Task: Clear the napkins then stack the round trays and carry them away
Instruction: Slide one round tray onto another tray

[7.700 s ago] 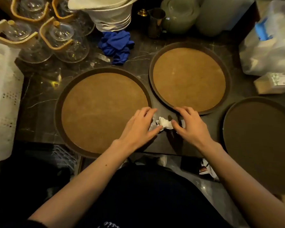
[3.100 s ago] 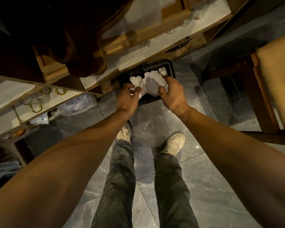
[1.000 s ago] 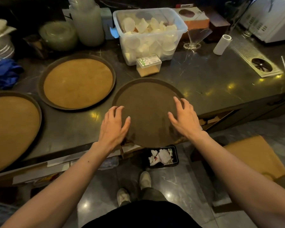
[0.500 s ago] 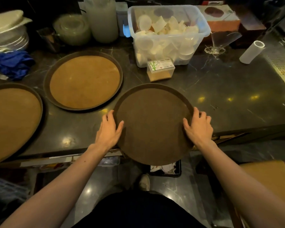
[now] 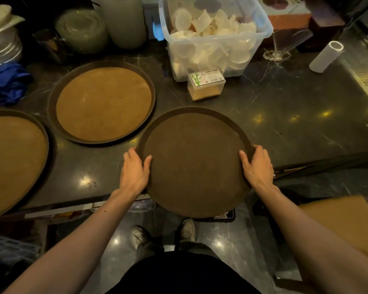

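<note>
- Right now, a dark brown round tray (image 5: 197, 164) is held by both hands at the near edge of the black counter (image 5: 285, 115), and its near half sticks out past the edge, over the floor.
- The left rim of this tray is gripped by the left hand (image 5: 134, 169), with the thumb laid on the top of the tray and the fingers curled around the outside.
- The right rim is gripped by the right hand (image 5: 256, 166) in the same way, thumb on top.
- A second round tray with a light tan top (image 5: 103, 102) is seen lying flat on the counter, just past the left hand and a bit to its left; its rim is very close to the held tray, but it cannot be told if they touch.
- A third tan round tray (image 5: 11, 160) is seen far to the left of the left hand, cut off by the side of the picture.
- A small clear box with a bamboo label (image 5: 206, 83) is set beyond the held tray, between the two hands, close against a big clear tub of white cups (image 5: 216, 37).
- A white roll (image 5: 326, 56) is lying well past the right hand, to its right.
- A blue cloth (image 5: 6, 81) is bunched far off to the left, behind the tan trays.
- A black bin (image 5: 225, 216) on the floor is mostly hidden under the held tray, below the hands.
</note>
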### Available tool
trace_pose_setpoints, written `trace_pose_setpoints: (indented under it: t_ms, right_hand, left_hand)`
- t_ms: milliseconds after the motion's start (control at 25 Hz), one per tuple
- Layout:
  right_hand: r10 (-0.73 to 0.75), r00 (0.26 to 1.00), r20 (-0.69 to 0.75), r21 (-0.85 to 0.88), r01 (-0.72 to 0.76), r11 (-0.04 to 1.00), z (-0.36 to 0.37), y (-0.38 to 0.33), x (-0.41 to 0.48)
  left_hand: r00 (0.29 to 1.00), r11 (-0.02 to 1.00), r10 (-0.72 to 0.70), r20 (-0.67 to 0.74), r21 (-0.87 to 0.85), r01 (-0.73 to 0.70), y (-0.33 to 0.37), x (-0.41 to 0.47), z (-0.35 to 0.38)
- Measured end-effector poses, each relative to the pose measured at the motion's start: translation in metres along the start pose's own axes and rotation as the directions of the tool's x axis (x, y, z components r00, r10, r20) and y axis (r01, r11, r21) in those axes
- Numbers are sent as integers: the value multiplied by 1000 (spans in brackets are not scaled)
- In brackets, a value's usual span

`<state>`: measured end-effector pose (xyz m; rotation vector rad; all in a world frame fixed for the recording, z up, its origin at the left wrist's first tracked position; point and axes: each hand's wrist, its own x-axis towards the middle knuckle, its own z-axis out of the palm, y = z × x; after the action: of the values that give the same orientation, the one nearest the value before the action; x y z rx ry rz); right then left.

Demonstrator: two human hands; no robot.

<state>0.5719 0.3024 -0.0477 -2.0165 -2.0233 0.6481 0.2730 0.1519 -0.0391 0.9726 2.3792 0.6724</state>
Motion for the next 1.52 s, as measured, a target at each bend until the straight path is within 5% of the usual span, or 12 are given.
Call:
trace_pose_setpoints:
  t_ms: [560,1040,1520]
  right_hand:
    - [-130,975,-182,200,166,966,12,-76,-29]
    - [-279,948,-155,179,305,935,72,-217,-45]
    - [-311,947,-76,155,319,935,84,-269,21]
  left_hand:
    - [988,985,69,-135,-147,-89,-50,0,-77]
    - [959,987,14,-282,-152,-60,-142,31,-183]
    - [946,992,-61,-317,-123,23,-135,95,-193]
